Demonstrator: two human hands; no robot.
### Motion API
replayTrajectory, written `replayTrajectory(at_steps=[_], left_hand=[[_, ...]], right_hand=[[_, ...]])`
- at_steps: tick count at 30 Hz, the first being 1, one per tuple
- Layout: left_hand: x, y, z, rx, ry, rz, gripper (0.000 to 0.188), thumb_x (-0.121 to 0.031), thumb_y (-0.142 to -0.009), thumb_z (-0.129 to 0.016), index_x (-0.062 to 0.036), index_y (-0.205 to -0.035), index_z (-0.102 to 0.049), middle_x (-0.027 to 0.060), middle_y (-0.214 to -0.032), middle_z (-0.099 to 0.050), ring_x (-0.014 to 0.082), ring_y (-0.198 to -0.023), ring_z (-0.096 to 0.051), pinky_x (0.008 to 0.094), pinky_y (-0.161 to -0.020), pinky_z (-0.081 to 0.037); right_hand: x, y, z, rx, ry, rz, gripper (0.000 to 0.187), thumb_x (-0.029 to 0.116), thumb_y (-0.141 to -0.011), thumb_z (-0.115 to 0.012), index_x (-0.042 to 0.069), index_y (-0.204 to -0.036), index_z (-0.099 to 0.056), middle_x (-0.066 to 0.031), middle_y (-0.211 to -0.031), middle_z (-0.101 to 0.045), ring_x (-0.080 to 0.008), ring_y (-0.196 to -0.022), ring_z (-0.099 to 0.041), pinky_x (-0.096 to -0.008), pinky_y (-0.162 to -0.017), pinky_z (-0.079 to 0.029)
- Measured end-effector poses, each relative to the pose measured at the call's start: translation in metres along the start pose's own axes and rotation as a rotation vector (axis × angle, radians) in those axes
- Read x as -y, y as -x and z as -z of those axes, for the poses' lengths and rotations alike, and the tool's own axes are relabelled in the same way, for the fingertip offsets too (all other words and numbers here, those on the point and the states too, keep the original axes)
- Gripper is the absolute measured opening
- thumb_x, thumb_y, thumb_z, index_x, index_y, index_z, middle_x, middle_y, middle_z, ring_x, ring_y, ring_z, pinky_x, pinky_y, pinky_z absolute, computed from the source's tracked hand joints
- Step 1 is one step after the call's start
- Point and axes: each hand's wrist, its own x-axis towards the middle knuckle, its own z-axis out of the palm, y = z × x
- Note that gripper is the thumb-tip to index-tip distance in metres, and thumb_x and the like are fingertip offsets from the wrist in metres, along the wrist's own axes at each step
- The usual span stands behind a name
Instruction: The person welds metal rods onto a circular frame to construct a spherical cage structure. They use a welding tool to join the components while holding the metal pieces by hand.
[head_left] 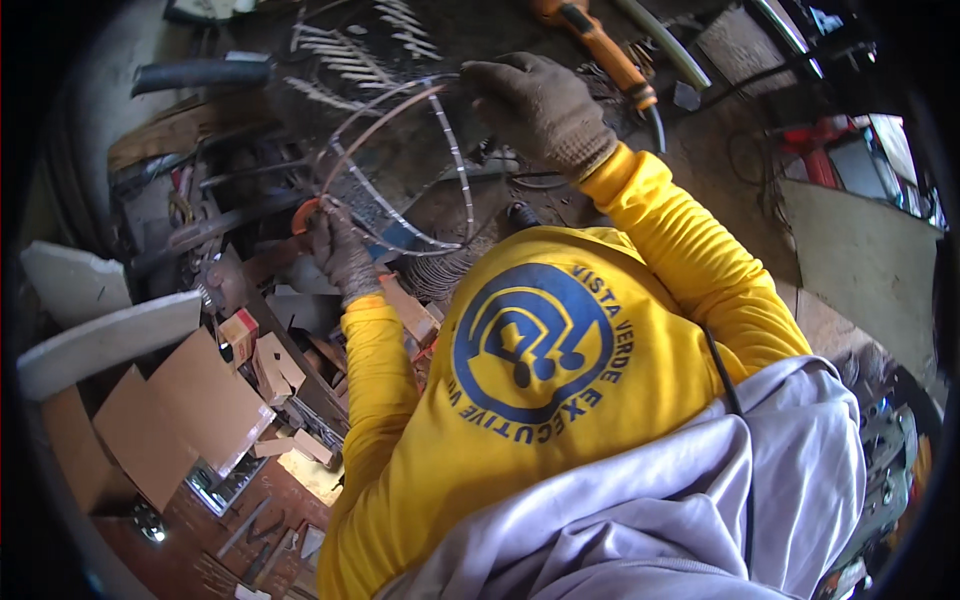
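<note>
A rounded frame of thin bent metal rods (456, 150), some with pale bands along them, hangs between my gloved hands. My right hand (545, 110), in a dirty brown work glove, is closed on the upper right end of this frame, its fingertips bunched at the rod. Lower on the left, my left hand (340, 248), in the same kind of glove, is wrapped round the frame's lower left side. An orange curved piece (305, 216) shows beside its fingers; I cannot tell whether it is gripped too. Both my sleeves are yellow.
An orange power tool (600, 55) with a grey cord lies at the top right. Several short rods (345, 55) lie on the dark floor beyond the frame. A wire coil (435, 275) sits below it. Cardboard (180, 420) and hand tools (260, 540) crowd the left.
</note>
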Motion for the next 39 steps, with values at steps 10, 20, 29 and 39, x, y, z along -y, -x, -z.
replayTrajectory(at_steps=[10, 20, 29, 39], left_hand=[[-0.069, 0.022, 0.004, 0.127, -0.144, -0.016, 0.032, -0.023, -0.096, -0.068, -0.0002, -0.118, -0.07, 0.0113, -0.112, -0.072, 0.0204, -0.102, -0.065, 0.0341, -0.093, -0.048], [-0.058, 0.025, 0.0, 0.139, 0.169, 0.19, 0.032, -0.021, -0.094, -0.071, 0.0001, -0.119, -0.07, 0.0063, -0.11, -0.072, 0.0145, -0.101, -0.063, 0.0301, -0.093, -0.048], [-0.046, 0.025, -0.001, 0.11, 0.034, 0.152, 0.038, -0.03, -0.093, -0.07, -0.002, -0.118, -0.07, 0.0112, -0.114, -0.072, 0.0207, -0.104, -0.065, 0.0339, -0.094, -0.049], [-0.038, 0.024, -0.006, 0.1, 0.075, 0.103, 0.036, -0.029, -0.092, -0.074, -0.0033, -0.117, -0.07, 0.0103, -0.106, -0.074, 0.0176, -0.097, -0.066, 0.0327, -0.089, -0.051]], right_hand=[[-0.003, -0.02, -0.014, 0.08, 0.006, 0.065, 0.025, 0.022, -0.088, -0.071, 0.01, -0.11, -0.072, -0.0141, -0.104, -0.07, -0.0355, -0.1, -0.066, -0.042, -0.086, -0.054], [0.002, -0.017, -0.017, 0.02, 0.043, 0.053, 0.02, 0.023, -0.09, -0.068, 0.012, -0.105, -0.073, -0.0123, -0.101, -0.07, -0.0339, -0.097, -0.067, -0.0407, -0.084, -0.054], [-0.001, -0.016, -0.021, 0.011, 0.042, 0.023, 0.021, 0.022, -0.089, -0.07, 0.009, -0.105, -0.073, -0.0136, -0.102, -0.07, -0.034, -0.097, -0.068, -0.0403, -0.085, -0.055], [0.003, -0.019, -0.018, 0.031, 0.081, 0.054, 0.022, 0.019, -0.089, -0.069, 0.006, -0.106, -0.072, -0.015, -0.1, -0.071, -0.0339, -0.095, -0.068, -0.0405, -0.084, -0.054]])
